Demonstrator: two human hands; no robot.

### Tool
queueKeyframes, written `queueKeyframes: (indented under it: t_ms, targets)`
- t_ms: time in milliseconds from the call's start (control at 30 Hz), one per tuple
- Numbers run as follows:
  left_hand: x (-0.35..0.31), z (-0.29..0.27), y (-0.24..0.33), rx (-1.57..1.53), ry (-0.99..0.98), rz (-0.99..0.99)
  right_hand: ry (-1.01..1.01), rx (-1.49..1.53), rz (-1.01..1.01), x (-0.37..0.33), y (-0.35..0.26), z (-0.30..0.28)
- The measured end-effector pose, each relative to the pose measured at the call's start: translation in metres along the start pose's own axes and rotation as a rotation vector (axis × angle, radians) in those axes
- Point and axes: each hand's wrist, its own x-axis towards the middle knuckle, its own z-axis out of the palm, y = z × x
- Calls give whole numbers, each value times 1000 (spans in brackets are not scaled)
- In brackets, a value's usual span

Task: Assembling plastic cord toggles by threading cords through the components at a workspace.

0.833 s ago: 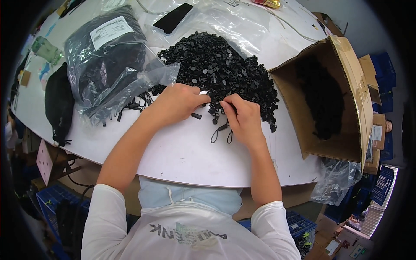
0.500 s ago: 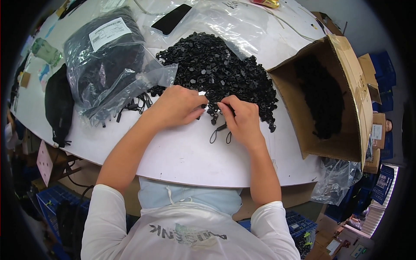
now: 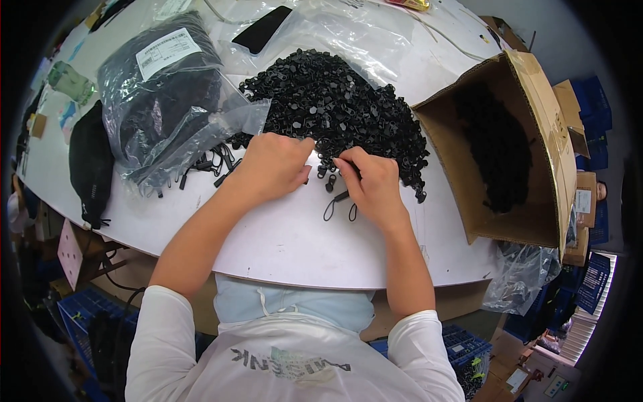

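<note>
A heap of small black parts that look like zipper sliders [image 3: 335,100] spreads over the white table in front of me. At its near edge my left hand [image 3: 274,164] is closed, fingertips together at the heap. What it holds, if anything, is hidden; a small dark bit shows by its thumb. Close by on the right, my right hand [image 3: 372,177] pinches a black piece largely covered by the fingers. Below those fingers a black cord pull [image 3: 341,197] shows, its thin loops over the tabletop; it appears to be in the same grip. Single sliders [image 3: 330,182] lie between the hands.
Left of the heap sits a clear plastic bag [image 3: 164,87] full of dark goods, with loose black cord pulls [image 3: 213,164] at its mouth. A black pouch [image 3: 92,164] lies further left. An open cardboard box [image 3: 462,201] with black contents stands right. A phone [image 3: 262,30] lies behind.
My left hand has shifted slightly, its fingertips a little up and left, away from the right hand. The right hand has hardly moved.
</note>
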Motion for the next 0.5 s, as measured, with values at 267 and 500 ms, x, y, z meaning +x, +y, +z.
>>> queueKeyframes:
  t_ms: [267, 500]
  targets:
    - [-2, 0, -2, 126, -98, -92, -13, 0, -1, 1, -3, 1]
    - [-3, 4, -11, -6, 17, -47, -63, -49, -8, -2, 0, 4]
